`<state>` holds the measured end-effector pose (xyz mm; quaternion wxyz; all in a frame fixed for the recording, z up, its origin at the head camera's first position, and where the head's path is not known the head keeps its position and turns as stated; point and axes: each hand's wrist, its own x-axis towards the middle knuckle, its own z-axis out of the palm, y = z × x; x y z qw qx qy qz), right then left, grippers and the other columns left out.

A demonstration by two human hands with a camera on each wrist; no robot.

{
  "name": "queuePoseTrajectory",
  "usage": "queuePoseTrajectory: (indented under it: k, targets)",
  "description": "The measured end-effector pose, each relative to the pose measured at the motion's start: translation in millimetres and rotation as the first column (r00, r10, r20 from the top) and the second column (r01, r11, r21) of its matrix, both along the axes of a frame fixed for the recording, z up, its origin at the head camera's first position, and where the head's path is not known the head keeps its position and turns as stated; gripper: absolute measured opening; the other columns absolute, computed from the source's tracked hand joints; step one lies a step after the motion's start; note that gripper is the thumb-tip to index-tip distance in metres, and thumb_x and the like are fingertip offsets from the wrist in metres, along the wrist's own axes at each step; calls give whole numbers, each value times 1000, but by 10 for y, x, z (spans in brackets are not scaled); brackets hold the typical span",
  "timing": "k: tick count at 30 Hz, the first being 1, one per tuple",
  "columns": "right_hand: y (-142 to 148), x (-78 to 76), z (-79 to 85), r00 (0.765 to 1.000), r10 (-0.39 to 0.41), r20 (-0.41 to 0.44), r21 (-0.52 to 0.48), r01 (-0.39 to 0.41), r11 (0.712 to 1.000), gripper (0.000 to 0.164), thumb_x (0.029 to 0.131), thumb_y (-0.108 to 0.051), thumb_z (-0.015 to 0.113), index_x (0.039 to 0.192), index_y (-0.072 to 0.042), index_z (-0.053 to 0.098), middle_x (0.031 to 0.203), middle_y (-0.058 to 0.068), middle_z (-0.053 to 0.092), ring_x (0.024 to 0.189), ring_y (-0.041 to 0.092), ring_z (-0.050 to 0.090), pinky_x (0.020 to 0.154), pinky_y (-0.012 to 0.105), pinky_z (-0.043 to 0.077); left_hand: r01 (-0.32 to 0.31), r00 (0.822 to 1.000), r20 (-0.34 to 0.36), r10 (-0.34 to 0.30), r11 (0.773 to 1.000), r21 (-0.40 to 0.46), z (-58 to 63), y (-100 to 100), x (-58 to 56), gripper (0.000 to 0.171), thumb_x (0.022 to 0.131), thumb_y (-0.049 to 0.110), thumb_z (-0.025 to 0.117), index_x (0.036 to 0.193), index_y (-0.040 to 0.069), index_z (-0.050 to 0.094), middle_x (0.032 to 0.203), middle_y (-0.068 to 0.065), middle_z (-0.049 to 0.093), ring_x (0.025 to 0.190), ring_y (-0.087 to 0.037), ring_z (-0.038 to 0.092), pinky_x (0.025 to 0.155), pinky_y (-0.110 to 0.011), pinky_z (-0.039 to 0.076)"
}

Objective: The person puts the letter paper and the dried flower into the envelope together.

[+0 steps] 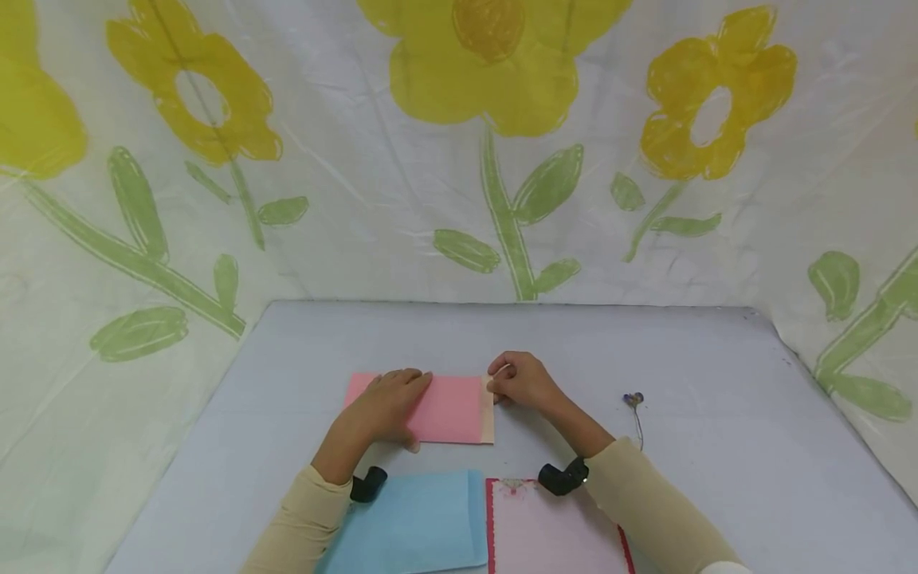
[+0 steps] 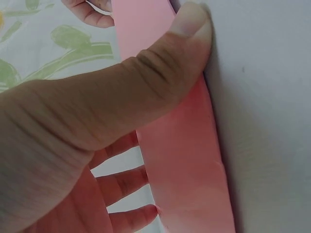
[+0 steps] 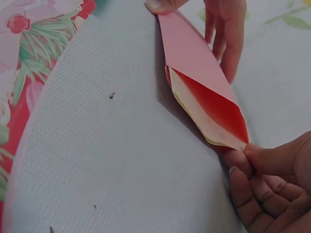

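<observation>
A pink envelope [image 1: 452, 410] lies lengthwise across the middle of the table. My left hand [image 1: 390, 402] spans its left half, the thumb [image 2: 165, 68] at the near edge and the fingers [image 2: 121, 184] along the far edge. At the envelope's right end, my right hand [image 1: 523, 381] pinches the far corner of the cream flap [image 1: 488, 422] between thumb and forefinger. In the right wrist view the envelope's mouth [image 3: 214, 107] gapes beside the flap, showing a deeper red inside.
Nearer the body lie a light blue envelope [image 1: 416, 518] and, to its right, a sheet of letter paper [image 1: 552, 530] with a red floral border. A small dried flower sprig [image 1: 634, 402] lies to the right. Flower-painted cloth [image 1: 358, 199] hangs behind the table.
</observation>
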<state>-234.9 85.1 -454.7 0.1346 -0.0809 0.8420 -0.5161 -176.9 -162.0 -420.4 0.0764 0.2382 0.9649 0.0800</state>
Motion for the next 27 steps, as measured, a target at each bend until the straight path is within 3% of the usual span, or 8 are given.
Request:
queuePoseTrajectory:
  k: [22, 27]
  targets:
    - [-85, 18, -3, 999, 20, -47, -3, -20, 1000, 18, 77, -7, 70, 91, -2, 59, 69, 5, 65, 56, 20, 63, 52, 32, 51, 8, 1000, -17, -8, 1000, -1, -13, -2, -3, 96, 56, 36, 86, 135, 6, 40, 132, -12, 41, 123, -30, 34, 98, -52, 26]
    - [-80, 17, 21, 999, 43, -11, -5, -43, 999, 17, 79, -2, 66, 94, -2, 59, 71, 5, 65, 59, 21, 64, 55, 33, 52, 11, 1000, -24, -12, 1000, -8, -28, 0, -3, 97, 56, 37, 85, 136, 6, 39, 132, -12, 40, 123, -30, 34, 99, -51, 26]
